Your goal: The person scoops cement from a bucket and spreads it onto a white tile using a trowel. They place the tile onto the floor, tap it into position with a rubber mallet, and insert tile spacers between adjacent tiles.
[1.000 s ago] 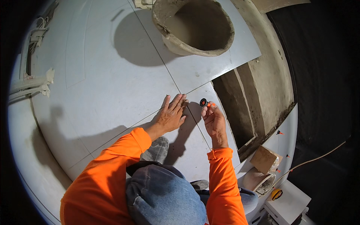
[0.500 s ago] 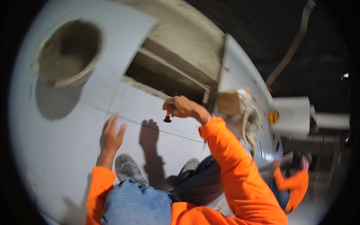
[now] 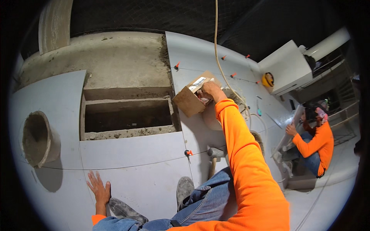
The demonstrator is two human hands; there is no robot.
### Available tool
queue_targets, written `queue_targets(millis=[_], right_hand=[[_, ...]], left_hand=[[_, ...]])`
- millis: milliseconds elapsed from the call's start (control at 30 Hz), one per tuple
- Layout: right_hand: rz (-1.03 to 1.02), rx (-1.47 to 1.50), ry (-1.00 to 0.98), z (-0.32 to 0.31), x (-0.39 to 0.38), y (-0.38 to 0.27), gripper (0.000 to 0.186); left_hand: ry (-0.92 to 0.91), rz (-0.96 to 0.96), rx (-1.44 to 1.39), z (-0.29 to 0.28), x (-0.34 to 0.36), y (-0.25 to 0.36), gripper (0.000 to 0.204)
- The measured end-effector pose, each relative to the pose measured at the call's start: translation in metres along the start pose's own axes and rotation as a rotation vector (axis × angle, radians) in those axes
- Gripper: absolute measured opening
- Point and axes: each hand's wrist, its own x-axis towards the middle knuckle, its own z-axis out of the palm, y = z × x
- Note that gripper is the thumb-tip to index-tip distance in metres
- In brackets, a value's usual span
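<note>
My right hand reaches into an open cardboard box. Its fingertips are hidden inside, so whether they grip anything does not show. Reddish pieces are partly visible in the box, too unclear to name. With fingers spread, my left hand rests on the pale floor tiles beside my shoe. An orange-and-black tile leveling clip stands at a tile joint between my feet and the box. A mallet with a grey head lies by my right knee.
A mortar-stained bucket stands at left. Ahead, a rectangular pit opens in the floor. More clips line a far joint. A hose hangs beside the box. At right, a co-worker in orange crouches with a tile-like panel.
My right hand has moved from above the tile, where it held an orange-and-black clip, into the box. The view has turned right and lifted. My left hand now lies spread on the tile.
</note>
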Motion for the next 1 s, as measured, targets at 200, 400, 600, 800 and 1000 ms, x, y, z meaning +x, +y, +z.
queue_targets(millis=[200,400,600,800,1000], right_hand=[[0.115,0.194,-0.248,0.022,0.049,-0.025,0.028],[-0.030,0.441,0.401,0.025,0.030,-0.005,0.028],[0.152,0.511,0.386,0.018,0.044,-0.011,0.028],[0.147,0.394,0.194,0.012,0.078,0.015,0.035],[0.349,0.508,0.000,0.075,0.099,-0.019,0.048]], left_hand=[[-0.156,-0.069,-0.022,-0.017,0.005,0.006,0.095],[-0.136,-0.077,0.017,-0.007,0.008,0.002,0.092],[-0.131,-0.079,0.025,-0.009,0.008,0.006,0.092],[-0.151,-0.090,0.017,-0.008,0.010,0.001,0.093],[-0.156,-0.085,-0.029,-0.008,0.006,0.000,0.094]])
